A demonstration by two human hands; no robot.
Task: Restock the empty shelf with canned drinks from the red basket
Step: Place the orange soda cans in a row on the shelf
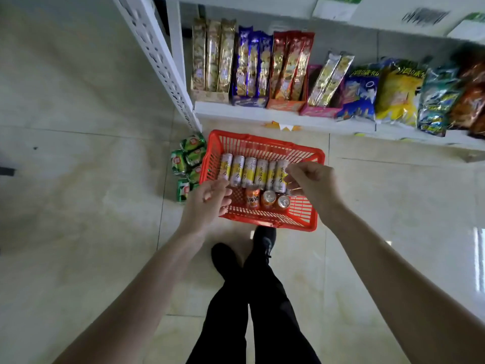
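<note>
White shelving unit [262, 112] across the top, loaded with upright snack packets [252, 64] in display boxes and crisp bags [399, 93] to the right. Pale tiled floor [78, 179] below. Red basket [217, 153] on the floor just in front of the shelf base, beyond two black shoes [225, 258]. Inside, a row of slim white-and-yellow cans [250, 172] lying side by side along the far part; three orange cans [267, 199] in the near part. Cluster of green cans [189, 164] on the floor just left of the basket. Left hand [207, 203] over the basket's near-left corner, fingers loosely curled, holding nothing visible. Right hand [312, 185] over the right end of the slim-can row, fingers bent and narrowly parted; contact with a can unclear.
</note>
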